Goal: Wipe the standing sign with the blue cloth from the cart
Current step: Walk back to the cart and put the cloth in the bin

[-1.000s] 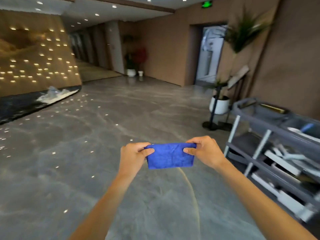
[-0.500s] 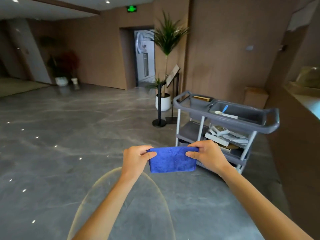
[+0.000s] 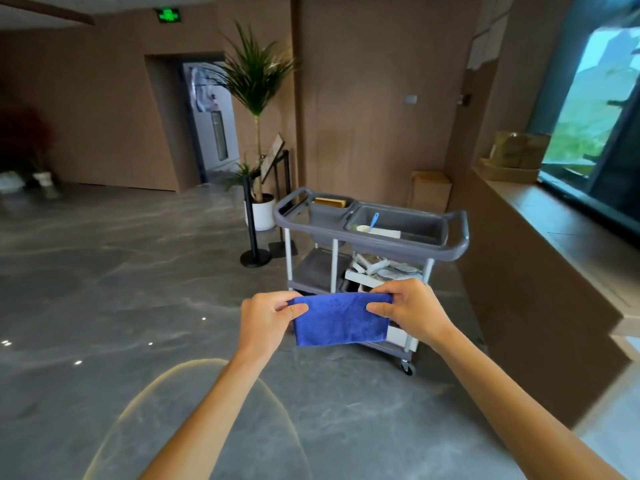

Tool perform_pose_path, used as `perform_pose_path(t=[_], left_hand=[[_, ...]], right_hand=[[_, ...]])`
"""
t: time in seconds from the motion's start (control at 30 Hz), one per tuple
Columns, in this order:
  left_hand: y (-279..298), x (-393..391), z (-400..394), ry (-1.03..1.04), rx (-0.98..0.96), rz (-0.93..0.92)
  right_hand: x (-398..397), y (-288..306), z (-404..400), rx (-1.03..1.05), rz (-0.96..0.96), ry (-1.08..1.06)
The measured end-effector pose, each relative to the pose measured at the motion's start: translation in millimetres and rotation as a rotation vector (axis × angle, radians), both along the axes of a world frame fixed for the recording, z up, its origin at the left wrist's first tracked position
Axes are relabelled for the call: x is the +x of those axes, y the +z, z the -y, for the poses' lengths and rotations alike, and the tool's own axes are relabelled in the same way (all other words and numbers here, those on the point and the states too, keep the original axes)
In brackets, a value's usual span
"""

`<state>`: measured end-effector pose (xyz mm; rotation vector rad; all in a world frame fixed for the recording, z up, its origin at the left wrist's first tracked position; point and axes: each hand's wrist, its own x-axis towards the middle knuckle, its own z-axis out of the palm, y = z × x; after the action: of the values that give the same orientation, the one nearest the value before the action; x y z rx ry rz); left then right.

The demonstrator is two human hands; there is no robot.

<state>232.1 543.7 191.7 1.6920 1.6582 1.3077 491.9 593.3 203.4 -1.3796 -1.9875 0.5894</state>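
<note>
A folded blue cloth [image 3: 341,318] hangs stretched between both hands in front of me. My left hand [image 3: 265,322] pinches its left top corner and my right hand [image 3: 412,311] pinches its right top corner. Just behind the cloth stands the grey service cart [image 3: 374,233], three shelves on castors. The standing sign [image 3: 275,152], a tilted board on a black frame, is farther back to the left of the cart, beside a black post [image 3: 250,220] on a round base.
A tall potted plant [image 3: 258,133] in a white pot stands behind the post. A brown ledge [image 3: 540,244] with cardboard boxes runs along the right wall under a window. A doorway [image 3: 207,123] is at the back. Grey polished floor spreads to the left.
My view has swung to the right, bringing the cart from the right edge to the middle and closer. Both hands have kept the same grip on the cloth.
</note>
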Motion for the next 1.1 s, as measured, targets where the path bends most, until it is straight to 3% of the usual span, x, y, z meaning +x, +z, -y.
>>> perform_pose_path(t=[0.13, 0.47, 1.1], left_hand=[[-3.5, 40.5, -36.5, -0.037, 0.003, 0.068], [-4.4, 94.5, -116.4, -0.120, -0.003, 0.016], [-16.0, 75.2, -333.3, -0.323, 0.009, 0.069]], right_hand=[[42.1, -2.2, -23.8, -0.015, -0.008, -0.053], [99.5, -3.2, -78.2, -0.023, -0.046, -0.131], [74.1, -14.5, -233.1, -0.011, -0.114, -0.321]])
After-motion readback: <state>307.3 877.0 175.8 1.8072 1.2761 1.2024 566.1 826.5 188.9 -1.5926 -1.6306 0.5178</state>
